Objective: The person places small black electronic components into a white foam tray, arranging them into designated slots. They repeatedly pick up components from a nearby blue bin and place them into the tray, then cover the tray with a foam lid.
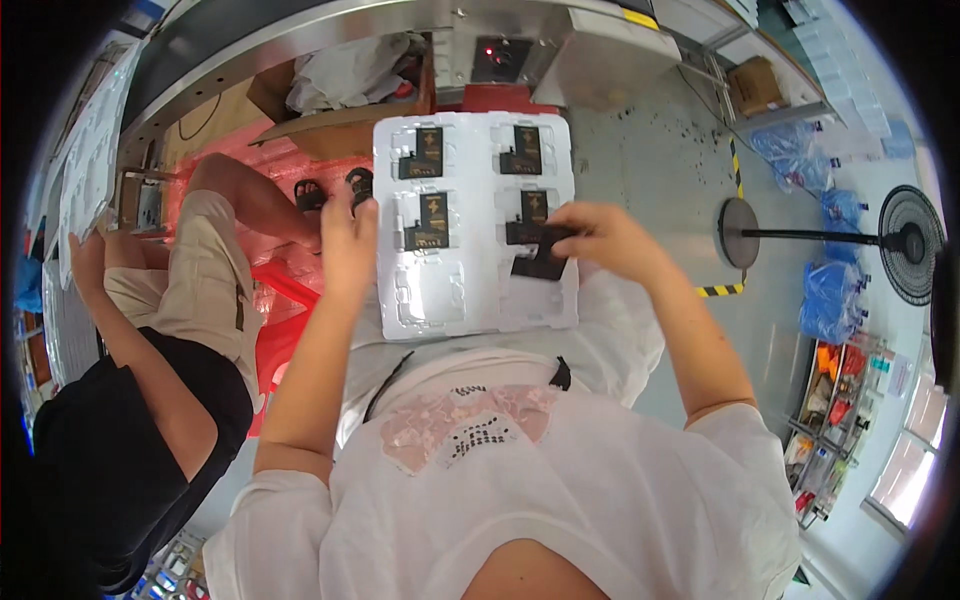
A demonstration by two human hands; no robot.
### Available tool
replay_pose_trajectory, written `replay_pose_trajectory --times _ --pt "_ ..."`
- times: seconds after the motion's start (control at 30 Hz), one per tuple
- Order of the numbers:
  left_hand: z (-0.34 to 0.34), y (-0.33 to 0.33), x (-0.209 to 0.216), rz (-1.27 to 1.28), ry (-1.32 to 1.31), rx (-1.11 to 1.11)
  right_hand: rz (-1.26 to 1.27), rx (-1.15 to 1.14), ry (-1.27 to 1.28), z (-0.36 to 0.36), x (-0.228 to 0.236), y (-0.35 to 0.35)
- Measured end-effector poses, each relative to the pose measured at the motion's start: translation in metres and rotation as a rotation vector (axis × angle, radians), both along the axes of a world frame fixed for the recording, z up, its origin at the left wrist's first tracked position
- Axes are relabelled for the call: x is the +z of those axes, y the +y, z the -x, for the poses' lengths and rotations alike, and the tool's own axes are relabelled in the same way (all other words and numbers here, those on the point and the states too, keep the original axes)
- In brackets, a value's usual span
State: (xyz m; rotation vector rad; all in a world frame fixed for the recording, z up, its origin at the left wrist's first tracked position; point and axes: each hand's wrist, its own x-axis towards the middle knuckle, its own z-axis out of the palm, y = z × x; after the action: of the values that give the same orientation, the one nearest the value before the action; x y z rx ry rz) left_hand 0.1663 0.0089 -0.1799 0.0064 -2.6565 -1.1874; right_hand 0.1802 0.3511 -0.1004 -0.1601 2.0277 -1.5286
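A white moulded plastic tray (475, 300) lies across my lap, with shaped pockets in two columns. Several flat black L-shaped pieces with gold print, which look like phone batteries, sit in its upper and middle pockets, one of them at top left (428, 152). My right hand (605, 240) pinches another flat black piece (540, 258) over the right column, overlapping the middle-right piece and the pocket below it. The lower-left pocket (431, 290) holds no piece. Beside the tray's left edge is my left hand (348, 245), thumb and fingers apart, with nothing visible in it.
A steel-framed machine (350, 40) runs along the far side, above a cardboard box (345, 135) of clear plastic bags. Close on my left sits a person in black (150, 430), holding another white tray (95, 150). A black fan (905, 245) and blue bags (835, 300) are at right.
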Motion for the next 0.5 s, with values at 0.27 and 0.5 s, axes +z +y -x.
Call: replay_pose_trajectory --times 0.27,0.5 --pt "-0.031 0.059 0.039 0.128 0.155 -0.351 -0.664 0.005 0.528 -0.071 -0.038 -0.029" --pt "-0.080 0.097 0.008 0.262 -0.035 -1.161 -0.400 -0.460 1.133 0.030 0.072 -0.018"
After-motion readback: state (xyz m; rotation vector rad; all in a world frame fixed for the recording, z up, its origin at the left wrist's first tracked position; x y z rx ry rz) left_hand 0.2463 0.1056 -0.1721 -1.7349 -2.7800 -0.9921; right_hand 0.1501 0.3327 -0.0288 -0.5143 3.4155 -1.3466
